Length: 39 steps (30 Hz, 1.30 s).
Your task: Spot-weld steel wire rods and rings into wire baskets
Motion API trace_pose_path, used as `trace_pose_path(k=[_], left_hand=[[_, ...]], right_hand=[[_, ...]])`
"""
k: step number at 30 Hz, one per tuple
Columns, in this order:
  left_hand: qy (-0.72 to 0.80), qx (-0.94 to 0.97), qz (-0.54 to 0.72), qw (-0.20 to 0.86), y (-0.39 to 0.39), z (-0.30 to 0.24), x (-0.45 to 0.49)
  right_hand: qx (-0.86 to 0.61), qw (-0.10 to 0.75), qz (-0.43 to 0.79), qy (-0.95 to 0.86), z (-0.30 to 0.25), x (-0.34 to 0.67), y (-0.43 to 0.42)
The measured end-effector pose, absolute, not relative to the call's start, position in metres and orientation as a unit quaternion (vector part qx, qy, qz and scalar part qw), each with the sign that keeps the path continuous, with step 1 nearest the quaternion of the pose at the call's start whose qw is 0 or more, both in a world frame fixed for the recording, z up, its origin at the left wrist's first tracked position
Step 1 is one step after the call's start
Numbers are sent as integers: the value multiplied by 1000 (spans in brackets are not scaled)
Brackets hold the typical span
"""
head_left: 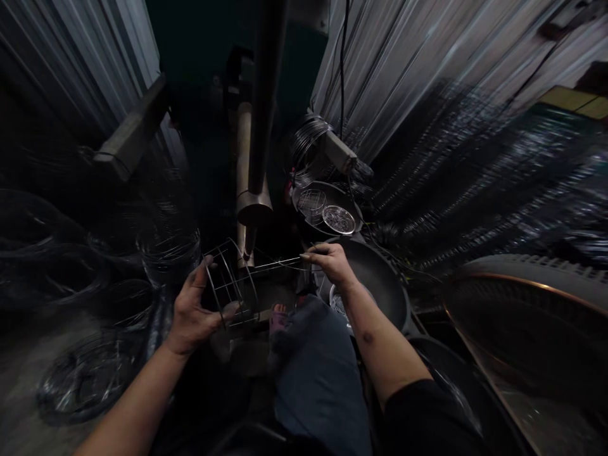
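Observation:
My left hand [194,307] grips the left side of a wire frame [231,283], a small box-like rack of thin metal rods. Thumb and fingers lie on its outer rods. My right hand [330,259] is pinched on thin metal wires [278,261] that run leftward to the frame. Just beyond the frame, the machine's upper cylinder [255,206] stands over a thinner lower rod [247,256]. Whether the frame touches the lower rod I cannot tell.
Right of me sit a dark round pan [387,278] and a farther pan [304,202] holding round wire pieces. A wire coil [308,142] hangs behind them. Wire bundles [85,380] lie on the left floor. A large fan [527,329] stands at right.

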<state>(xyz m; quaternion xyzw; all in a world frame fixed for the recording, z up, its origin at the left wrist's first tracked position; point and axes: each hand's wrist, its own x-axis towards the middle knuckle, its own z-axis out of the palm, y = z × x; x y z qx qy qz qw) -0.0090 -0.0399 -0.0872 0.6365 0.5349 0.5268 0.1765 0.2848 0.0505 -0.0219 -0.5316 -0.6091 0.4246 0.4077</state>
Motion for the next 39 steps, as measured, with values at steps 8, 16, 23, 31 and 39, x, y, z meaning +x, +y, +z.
trace_pose_path(k=[8,16,23,31,39], left_hand=[[522,658,517,165,-34,-94,-12],[522,657,515,173,-32,-94,-15],[522,660,511,175,-30,-94,-15],[516,667,512,165,-25,-94,-15],[511,662,521,171,-20,-96,-15]], right_hand=[[-516,402,440,-615,-20,279,55],[-517,399,459,-602,-18,273,59],[-508,411,482,-584,-19,271,64],[-513,402,484,-585,-13,269,67],[-507,415,495,-571,-14,269,69]])
